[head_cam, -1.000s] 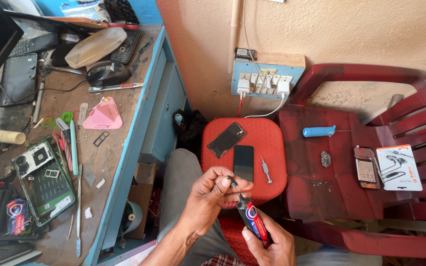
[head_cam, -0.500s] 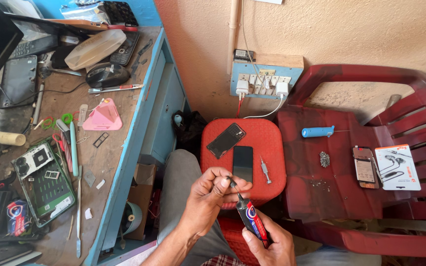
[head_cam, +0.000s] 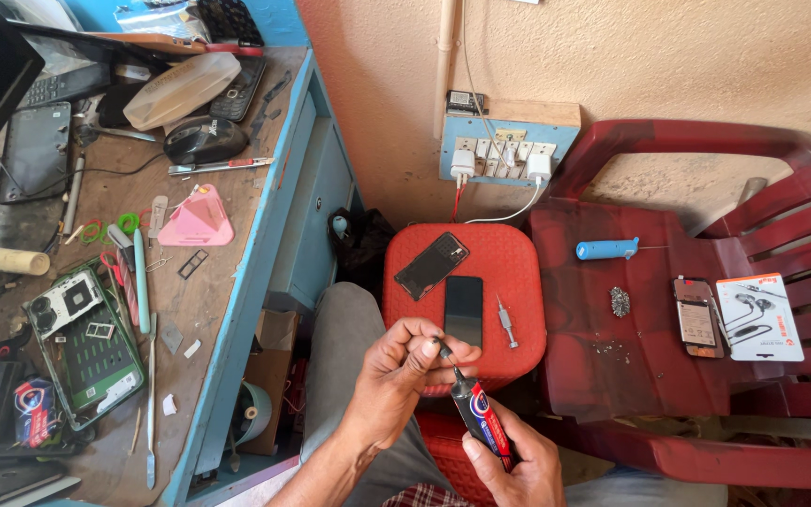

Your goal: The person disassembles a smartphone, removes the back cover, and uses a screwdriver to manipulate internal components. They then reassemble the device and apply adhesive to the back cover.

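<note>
A cluttered blue-edged workbench (head_cam: 237,282) stood at left, an opened phone chassis (head_cam: 86,347) lying on it. At centre, the left hand (head_cam: 396,371) pinched closed on the black nozzle tip of a glue tube (head_cam: 481,422), which the right hand (head_cam: 513,465) gripped just below a red stool (head_cam: 518,253) bearing two phones. A red plastic chair (head_cam: 706,357) sat at right.
</note>
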